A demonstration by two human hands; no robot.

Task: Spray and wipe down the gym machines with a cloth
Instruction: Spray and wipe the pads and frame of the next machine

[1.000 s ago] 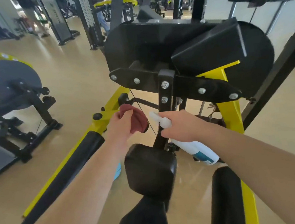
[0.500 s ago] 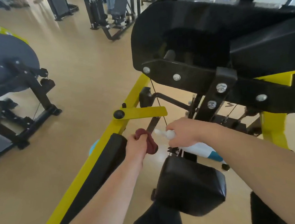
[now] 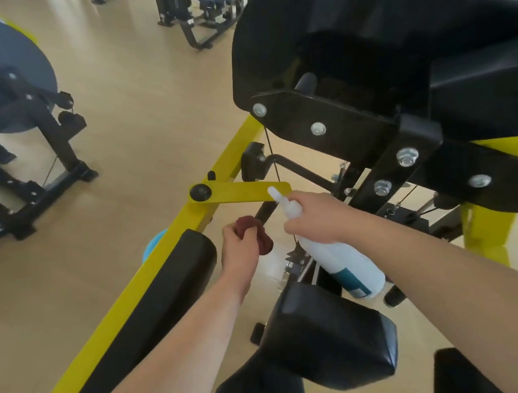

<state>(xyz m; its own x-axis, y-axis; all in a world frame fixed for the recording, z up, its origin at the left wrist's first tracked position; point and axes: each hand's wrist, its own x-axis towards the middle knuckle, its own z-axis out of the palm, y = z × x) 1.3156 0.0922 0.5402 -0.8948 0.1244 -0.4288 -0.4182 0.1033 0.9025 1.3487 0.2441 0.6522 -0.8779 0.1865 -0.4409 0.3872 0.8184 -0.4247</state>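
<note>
The dark red cloth point(image 3: 253, 233) is bunched in the left hand point(image 3: 240, 251), fingers curled tight round it, just beside the end of the long black pad point(image 3: 171, 285) on the yellow frame point(image 3: 106, 322). The right hand point(image 3: 313, 219) grips the white spray bottle point(image 3: 341, 261) at its neck. Half a second back the nozzle sat below the flat yellow bar point(image 3: 245, 193); now it is raised to the bar's tip, though whether it touches I can't tell. I'd guess a spray there comes next, then the wipe.
</note>
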